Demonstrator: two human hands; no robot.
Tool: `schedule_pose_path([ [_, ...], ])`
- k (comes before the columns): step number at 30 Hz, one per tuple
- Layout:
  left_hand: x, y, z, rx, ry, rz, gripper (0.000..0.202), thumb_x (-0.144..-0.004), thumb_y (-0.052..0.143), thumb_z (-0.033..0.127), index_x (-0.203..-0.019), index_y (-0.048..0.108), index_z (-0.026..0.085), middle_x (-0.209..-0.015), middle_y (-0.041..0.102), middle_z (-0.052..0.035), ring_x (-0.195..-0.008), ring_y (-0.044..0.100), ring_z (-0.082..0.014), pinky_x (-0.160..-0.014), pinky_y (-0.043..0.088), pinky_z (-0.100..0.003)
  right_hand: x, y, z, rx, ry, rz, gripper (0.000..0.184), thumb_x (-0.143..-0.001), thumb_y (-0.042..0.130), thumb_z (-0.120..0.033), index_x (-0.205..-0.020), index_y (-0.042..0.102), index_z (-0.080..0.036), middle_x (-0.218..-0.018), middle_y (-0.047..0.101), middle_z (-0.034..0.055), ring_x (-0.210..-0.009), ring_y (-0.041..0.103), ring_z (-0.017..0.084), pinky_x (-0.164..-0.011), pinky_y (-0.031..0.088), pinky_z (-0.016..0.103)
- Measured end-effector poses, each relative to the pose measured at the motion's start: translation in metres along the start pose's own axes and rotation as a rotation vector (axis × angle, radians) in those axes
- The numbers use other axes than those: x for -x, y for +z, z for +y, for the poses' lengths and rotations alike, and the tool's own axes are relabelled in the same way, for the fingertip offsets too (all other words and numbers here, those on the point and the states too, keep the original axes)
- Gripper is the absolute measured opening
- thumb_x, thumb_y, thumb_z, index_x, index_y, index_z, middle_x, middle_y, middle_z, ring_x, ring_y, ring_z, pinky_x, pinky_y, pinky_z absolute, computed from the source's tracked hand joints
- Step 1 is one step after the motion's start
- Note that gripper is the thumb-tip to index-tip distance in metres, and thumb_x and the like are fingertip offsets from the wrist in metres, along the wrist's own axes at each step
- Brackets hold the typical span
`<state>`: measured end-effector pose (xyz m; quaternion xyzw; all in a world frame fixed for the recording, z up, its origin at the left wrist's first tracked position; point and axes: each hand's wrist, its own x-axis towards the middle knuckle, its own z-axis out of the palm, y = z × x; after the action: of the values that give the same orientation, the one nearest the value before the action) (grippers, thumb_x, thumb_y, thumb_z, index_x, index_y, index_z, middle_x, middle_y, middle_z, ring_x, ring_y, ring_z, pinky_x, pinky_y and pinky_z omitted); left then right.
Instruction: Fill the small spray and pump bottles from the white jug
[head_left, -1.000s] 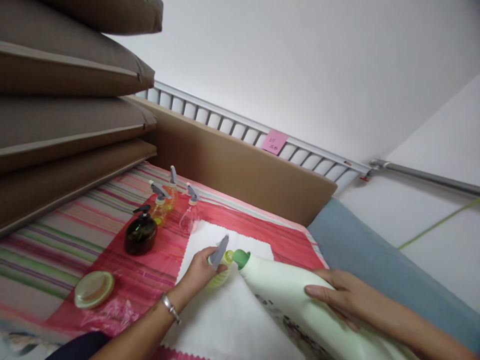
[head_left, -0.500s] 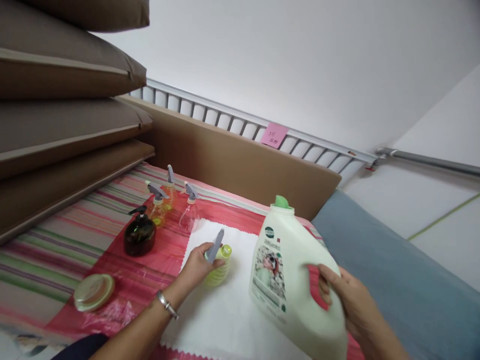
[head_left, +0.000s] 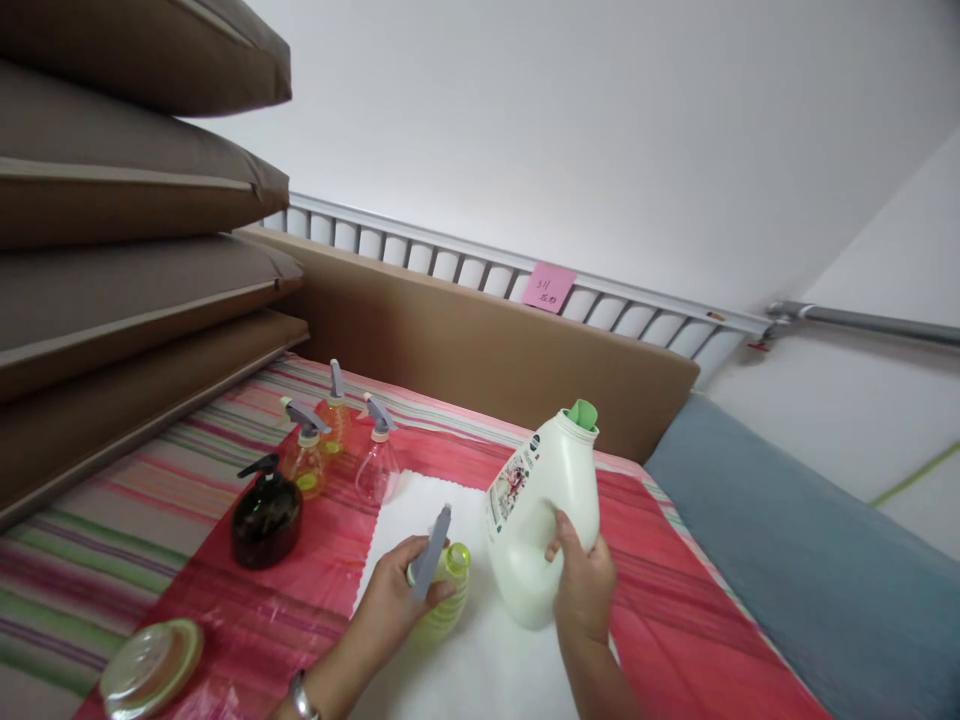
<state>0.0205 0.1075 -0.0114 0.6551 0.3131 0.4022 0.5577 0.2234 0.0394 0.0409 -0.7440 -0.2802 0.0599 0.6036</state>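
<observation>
gripping a pale green jug (head_left: 517,555) beside an open yellow-green bottle (head_left: 450,620)

the jug leans with its mouth up and to the right, just to the right of the bottle. its body is broad, smooth and opaque, a milky green all over. a brighter green spout (head_left: 583,413) pokes up in the uncapped neck, and a label (head_left: 512,485) on its left side carries a picture, with a small dark round mark above. the right hand (head_left: 585,580) is closed around the jug at its handle.

the left hand (head_left: 394,590) pinches a grey trigger head (head_left: 430,560) between thumb and fingers, right by the bottle's neck. that hand covers part of the bottle, so i cannot tell how far the fingers wrap it. the bottle is see-through, with ribbed walls and a bare round mouth, seen against the white cloth (head_left: 487,685).

farther left, on the red and striped fabric (head_left: 322,565), three spray bottles (head_left: 379,470) with grey heads stand near a dark pump bottle (head_left: 266,525).
</observation>
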Motion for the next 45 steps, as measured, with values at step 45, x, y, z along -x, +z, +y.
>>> schedule_pose_path([
  [45,0.008,0.006,0.006,0.014,0.006,0.113,0.037,-0.059,0.071,0.012,-0.095,0.064,0.019,-0.1,0.068,-0.0044,-0.098,0.06,-0.0221,-0.091,0.043,-0.033,0.029,-0.034,-0.161,0.743,-0.57,-0.331,0.04,-0.08,0.046,-0.041,-0.116,0.051,-0.025,-0.093,0.068,0.0056,-0.083,0.063,0.025,-0.069,0.043,0.032],
])
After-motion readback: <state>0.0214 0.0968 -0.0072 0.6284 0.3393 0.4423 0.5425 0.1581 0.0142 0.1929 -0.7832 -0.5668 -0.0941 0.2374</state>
